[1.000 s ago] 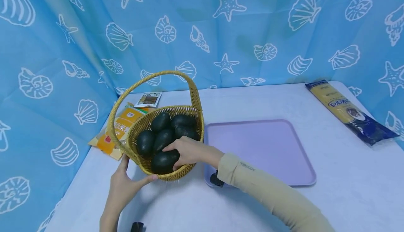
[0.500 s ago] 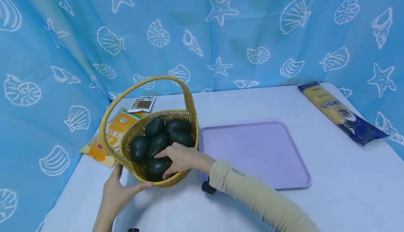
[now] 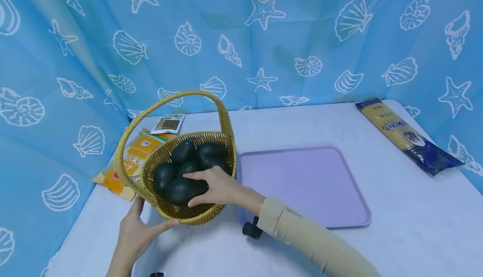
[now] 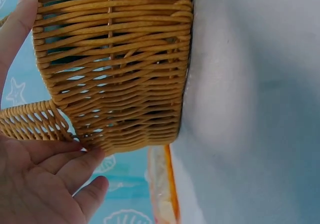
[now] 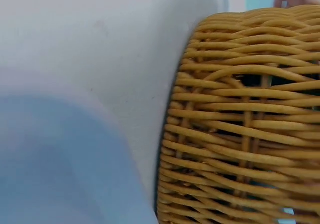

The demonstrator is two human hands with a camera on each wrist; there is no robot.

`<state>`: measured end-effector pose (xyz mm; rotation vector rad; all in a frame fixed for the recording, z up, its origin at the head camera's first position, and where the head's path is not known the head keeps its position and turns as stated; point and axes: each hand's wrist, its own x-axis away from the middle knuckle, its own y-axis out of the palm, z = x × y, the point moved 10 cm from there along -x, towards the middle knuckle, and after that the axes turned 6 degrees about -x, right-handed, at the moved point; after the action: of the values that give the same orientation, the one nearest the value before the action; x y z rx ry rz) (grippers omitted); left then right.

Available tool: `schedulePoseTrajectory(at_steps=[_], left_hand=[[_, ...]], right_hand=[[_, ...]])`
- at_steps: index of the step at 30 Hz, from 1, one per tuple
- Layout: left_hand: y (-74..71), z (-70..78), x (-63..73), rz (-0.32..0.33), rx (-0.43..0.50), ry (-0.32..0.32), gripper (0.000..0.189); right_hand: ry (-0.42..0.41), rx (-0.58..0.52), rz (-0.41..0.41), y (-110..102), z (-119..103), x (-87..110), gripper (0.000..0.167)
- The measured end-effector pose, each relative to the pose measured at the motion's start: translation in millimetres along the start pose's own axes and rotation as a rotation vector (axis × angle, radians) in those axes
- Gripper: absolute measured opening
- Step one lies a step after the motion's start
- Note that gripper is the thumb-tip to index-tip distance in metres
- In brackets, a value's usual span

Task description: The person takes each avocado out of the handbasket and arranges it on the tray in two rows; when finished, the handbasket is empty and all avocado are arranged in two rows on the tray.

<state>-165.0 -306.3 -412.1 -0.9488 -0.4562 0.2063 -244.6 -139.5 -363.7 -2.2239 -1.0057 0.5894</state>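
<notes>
A yellow wicker basket [image 3: 196,217] with a tall arched handle holds several dark green avocados, such as one [image 3: 183,151] at the back. My left hand [image 3: 136,231] holds the basket from the near left, thumb on the front rim and fingers against the side by the handle's base. In the left wrist view those fingers [image 4: 82,166] touch the weave. My right hand [image 3: 220,187] reaches over the near right rim and grips the front avocado [image 3: 183,191] between thumb and fingers. In the right wrist view the basket's wall [image 5: 245,129] hides that grip.
Right of the basket lies a shallow purple tray [image 3: 302,185]. An orange-and-cream food packet [image 3: 130,155] and a small white sachet [image 3: 168,124] lie behind the basket on the left. A blue-and-gold packet [image 3: 409,136] rests at the far right. A blue shell-print curtain [image 3: 234,25] hangs behind.
The right hand has taken the front avocado slightly up and back from the front rim, covering part of the avocado behind. The left hand stays on the basket. The head view has shifted a little.
</notes>
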Motion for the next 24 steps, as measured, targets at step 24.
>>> schedulePoseTrajectory(at_steps=[24], left_hand=[[3.1,-0.2,-1.2,0.084,0.117,0.101,0.128]], right_hand=[[0.184,-0.181,0.480,-111.7,64.6,102.1,0.067]])
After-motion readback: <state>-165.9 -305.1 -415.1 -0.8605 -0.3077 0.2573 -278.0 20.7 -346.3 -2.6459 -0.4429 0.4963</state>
